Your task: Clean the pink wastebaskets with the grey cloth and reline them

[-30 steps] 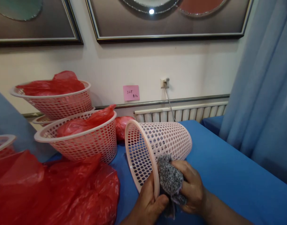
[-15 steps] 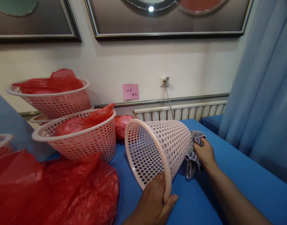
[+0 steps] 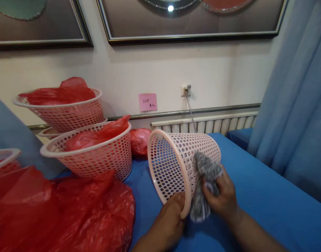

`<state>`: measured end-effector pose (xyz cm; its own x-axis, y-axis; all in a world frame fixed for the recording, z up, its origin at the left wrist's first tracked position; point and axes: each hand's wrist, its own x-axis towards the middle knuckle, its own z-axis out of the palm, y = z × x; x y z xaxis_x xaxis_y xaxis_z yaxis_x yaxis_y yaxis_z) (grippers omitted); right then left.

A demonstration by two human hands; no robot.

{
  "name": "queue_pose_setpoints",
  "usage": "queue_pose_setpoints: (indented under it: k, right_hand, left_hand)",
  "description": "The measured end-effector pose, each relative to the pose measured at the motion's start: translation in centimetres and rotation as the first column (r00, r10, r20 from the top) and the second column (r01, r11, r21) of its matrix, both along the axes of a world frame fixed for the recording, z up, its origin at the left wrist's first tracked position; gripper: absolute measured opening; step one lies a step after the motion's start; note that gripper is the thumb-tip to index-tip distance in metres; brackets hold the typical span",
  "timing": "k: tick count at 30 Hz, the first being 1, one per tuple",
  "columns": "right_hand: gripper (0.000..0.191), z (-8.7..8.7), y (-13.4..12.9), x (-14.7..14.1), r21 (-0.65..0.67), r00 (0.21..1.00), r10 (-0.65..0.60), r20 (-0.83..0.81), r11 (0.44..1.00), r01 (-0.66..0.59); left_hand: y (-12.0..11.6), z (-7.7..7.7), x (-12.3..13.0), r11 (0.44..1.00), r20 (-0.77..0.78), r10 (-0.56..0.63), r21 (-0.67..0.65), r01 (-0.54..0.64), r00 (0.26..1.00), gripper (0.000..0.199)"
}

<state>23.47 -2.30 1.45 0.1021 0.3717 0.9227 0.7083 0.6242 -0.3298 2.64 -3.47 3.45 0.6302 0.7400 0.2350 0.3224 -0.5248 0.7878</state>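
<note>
A pale pink perforated plastic basket [image 3: 202, 144] lies tipped on its side over a blue-covered surface [image 3: 257, 189], its mouth facing left. My left hand [image 3: 168, 220] is closed on the lower part of its rim, fingers inside the mouth. In my right hand [image 3: 223, 196] is a bunched grey cloth [image 3: 206, 171], pressed against the basket's near outer side. The cloth hides some of the holes there, and a loose end of it hangs below.
Other pink baskets [image 3: 90, 161] with red plastic bags stand at left, some stacked. A heap of red plastic bags [image 3: 78, 210] fills the front left. Behind are a radiator [image 3: 210, 126] and a wall socket [image 3: 186, 91]; a blue curtain [image 3: 288, 105] hangs at right.
My right hand has moved the cloth from the basket's base end leftward and nearer, along its side toward the rim. The basket has shifted slightly right; my left hand still grips the rim.
</note>
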Motion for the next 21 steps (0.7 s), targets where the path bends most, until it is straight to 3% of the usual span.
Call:
queue_pose_setpoints:
  k: [3,6,10,14,18,20,21]
  right_hand:
    - [0.014,-0.7,3.5,3.2,-0.268,0.933,-0.309,-0.185,0.929,0.254]
    - [0.013,-0.5,4.0,4.2,-0.291,0.893,-0.363,-0.268,0.914,0.284]
    - [0.014,-0.1,0.9,1.1,-0.104,0.993,-0.060,-0.101,0.993,0.049]
    - [0.039,0.3,-1.5,-1.9,-0.056,0.973,0.209,0.097,0.977,-0.204]
    - [0.042,0.7,-2.6,-2.9,-0.021,0.923,0.345,0.168,0.938,-0.347]
    - [0.043,0.5,-3.4,-3.3,0.039,0.922,0.358,0.145,0.929,-0.367]
    - [0.043,0.3,-3.8,-3.5,0.073,0.929,0.351,0.119,0.930,-0.361]
  left_hand:
    - [0.6,-0.5,-0.5,0.999,-0.102,-0.013,0.049,0.018,0.995,0.052]
    - [0.4,-1.7,-0.9,0.989,-0.143,0.010,0.148,0.011,0.990,0.061]
    - [-0.9,-2.1,-0.9,0.908,0.038,0.211,0.361,-0.210,0.977,0.069]
    - [-1.8,-0.2,-1.0,0.786,0.264,0.318,0.464,-0.409,0.911,0.043]
    - [-2.0,1.3,-1.3,0.701,0.308,0.327,0.555,-0.448,0.893,0.018]
    - [-2.2,1.3,-1.3,0.717,0.265,0.288,0.577,-0.391,0.920,0.007]
    - [-2.3,1.2,-1.3,0.743,0.237,0.250,0.574,-0.343,0.939,0.013]
